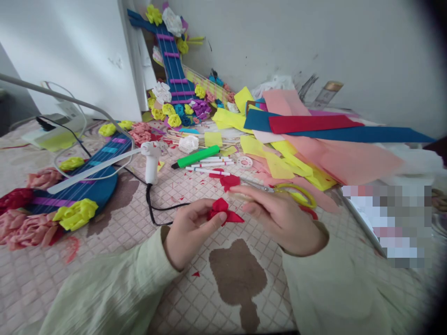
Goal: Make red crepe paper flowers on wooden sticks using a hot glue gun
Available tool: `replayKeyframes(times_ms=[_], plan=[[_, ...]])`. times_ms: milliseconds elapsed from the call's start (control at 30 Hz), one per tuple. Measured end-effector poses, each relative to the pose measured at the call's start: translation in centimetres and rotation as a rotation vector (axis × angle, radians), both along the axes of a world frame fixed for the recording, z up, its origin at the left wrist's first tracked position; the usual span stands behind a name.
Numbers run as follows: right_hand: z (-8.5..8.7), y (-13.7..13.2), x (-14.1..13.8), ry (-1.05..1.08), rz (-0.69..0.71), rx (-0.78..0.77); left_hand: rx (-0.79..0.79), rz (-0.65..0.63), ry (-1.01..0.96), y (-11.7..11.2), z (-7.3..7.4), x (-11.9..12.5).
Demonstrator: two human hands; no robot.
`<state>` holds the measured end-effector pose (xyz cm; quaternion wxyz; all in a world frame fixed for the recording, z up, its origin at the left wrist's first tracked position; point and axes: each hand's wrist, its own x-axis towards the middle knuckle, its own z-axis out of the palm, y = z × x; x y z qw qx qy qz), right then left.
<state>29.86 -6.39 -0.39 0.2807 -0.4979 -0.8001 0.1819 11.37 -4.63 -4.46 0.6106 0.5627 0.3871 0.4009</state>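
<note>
My left hand (190, 230) pinches a small folded red paper piece (223, 210) between thumb and fingers, just above the patterned surface. My right hand (279, 214) sits to its right, fingers stretched toward the red piece and touching its edge; nothing else shows in it. Another red paper scrap (228, 180) lies just beyond. Yellow-handled scissors (295, 191) rest behind my right hand.
A white glue gun (151, 160) with black cord, a green marker (197, 157) and white pens (213, 164) lie ahead. Sheets of coloured paper (314, 139) pile up on the right. Two blue guitar-shaped crafts (80, 181) with paper flowers sit left and at the back.
</note>
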Motion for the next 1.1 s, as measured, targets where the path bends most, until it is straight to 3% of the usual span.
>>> replayKeyframes(times_ms=[167,300,533,767,1100], plan=[[-0.5,0.0,-0.5,-0.205,0.039,-0.034,0.025,-0.037,0.023,0.0,0.1,-0.1],[-0.9,0.1,-0.7,-0.251,0.043,-0.035,0.091,-0.063,0.017,0.0,0.1,-0.2],[-1.4,0.2,-0.5,-0.131,0.057,0.007,0.147,-0.019,0.088,0.1,-0.1,-0.3],[-1.8,0.4,-0.8,0.094,0.183,0.092,0.247,0.003,0.188,-0.1,0.0,-0.4],[-2.0,0.3,-1.4,0.151,0.107,0.19,0.186,-0.011,0.169,0.0,0.0,-0.3]])
